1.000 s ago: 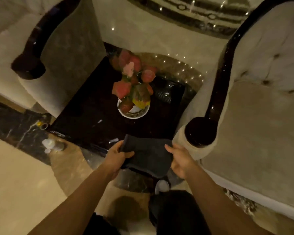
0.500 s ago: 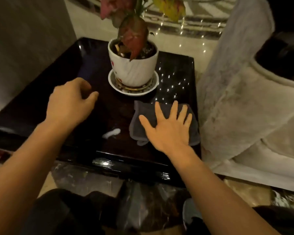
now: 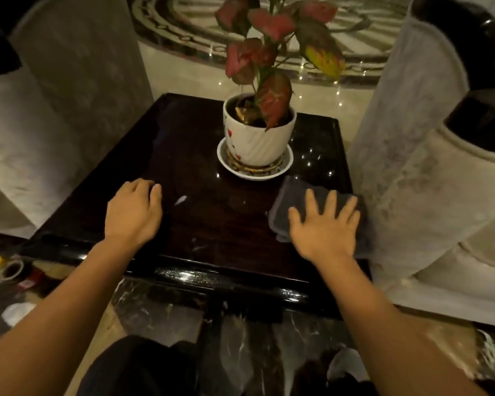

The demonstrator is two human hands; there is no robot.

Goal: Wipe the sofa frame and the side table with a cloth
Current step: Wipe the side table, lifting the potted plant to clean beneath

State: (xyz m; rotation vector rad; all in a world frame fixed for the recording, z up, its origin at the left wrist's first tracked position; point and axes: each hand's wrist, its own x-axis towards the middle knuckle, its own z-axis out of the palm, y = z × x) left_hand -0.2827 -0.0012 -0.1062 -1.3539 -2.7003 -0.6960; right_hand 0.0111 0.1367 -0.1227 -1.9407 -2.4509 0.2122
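A dark glossy side table (image 3: 212, 232) stands between two pale upholstered sofas. On its near right corner lies a folded grey cloth (image 3: 292, 201). My right hand (image 3: 323, 227) presses flat on the cloth, fingers spread. My left hand (image 3: 132, 212) rests on the tabletop at the near left, fingers curled down, holding nothing. A small white smear (image 3: 180, 200) shows on the table just right of the left hand. The right sofa's dark wooden arm frame (image 3: 483, 124) rises to the right of the cloth.
A white pot with a red-leaved plant (image 3: 259, 138) sits on a saucer at the table's middle back, close to the cloth. The left sofa's side (image 3: 77, 81) borders the table. Scissors (image 3: 6, 271) and small items lie on the floor at the left.
The cloth went from both hands onto the table, and my right hand has slid it toward the right edge. My left hand has come down onto the tabletop. The view moved closer.
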